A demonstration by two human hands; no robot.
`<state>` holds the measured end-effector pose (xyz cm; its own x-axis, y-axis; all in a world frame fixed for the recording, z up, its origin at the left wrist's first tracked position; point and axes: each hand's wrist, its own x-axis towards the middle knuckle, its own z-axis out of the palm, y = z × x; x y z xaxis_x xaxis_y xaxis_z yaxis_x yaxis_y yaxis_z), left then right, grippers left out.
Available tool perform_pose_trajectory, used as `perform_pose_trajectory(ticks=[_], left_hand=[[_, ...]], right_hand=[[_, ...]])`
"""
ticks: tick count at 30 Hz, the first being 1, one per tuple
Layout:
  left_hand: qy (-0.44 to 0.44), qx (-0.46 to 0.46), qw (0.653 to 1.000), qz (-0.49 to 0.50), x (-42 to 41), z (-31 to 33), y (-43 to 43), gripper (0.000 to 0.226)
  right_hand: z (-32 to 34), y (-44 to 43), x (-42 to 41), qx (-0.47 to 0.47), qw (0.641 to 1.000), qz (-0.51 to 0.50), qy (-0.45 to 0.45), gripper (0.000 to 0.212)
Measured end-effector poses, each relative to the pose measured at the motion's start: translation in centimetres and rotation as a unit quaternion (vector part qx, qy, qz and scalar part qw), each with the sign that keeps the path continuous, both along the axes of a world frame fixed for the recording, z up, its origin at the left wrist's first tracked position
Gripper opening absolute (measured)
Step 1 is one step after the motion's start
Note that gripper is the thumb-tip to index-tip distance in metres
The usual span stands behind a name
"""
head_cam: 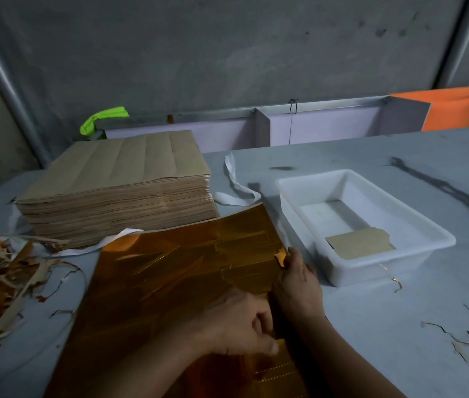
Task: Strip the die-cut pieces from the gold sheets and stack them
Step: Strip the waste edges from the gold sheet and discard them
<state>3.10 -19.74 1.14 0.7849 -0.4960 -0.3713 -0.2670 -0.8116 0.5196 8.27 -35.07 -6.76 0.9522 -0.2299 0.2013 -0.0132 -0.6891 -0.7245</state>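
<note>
— Where do we have the gold sheet (170, 282)?

— Flat on the grey table (399, 326), just in front of the brown stack (118, 191).

— And our hands?

— Our right hand (296, 282) pinches its right edge; our left hand (239, 326) curls closed on it nearer us. One brown piece (359, 242) lies in the white tray (428, 231).

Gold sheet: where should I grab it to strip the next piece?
Judging by its pose, pinch the gold sheet at its right edge, coming from the right. It lies flat, and both the right hand and left hand already work there.
</note>
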Motion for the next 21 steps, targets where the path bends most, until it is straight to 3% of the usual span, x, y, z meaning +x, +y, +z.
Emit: perform_pose_trajectory(ticks=[7,19,21], left_hand=[[0.030,0.099,0.994,-0.037,-0.6,0.5,-1.3,0.051],[0.024,0.093,0.994,-0.042,-0.8,0.5,-1.9,0.046],[0.017,0.080,0.996,-0.037,-0.7,0.2,-1.9,0.038]], right_hand=[[0.3,0.0,0.0,0.009,1.000,0.003,0.004,0.032],[1.7,-0.7,-0.1,0.007,0.998,0.026,0.051,0.024],[2.7,-1.1,-0.2,0.011,0.996,0.041,0.077,0.033]])
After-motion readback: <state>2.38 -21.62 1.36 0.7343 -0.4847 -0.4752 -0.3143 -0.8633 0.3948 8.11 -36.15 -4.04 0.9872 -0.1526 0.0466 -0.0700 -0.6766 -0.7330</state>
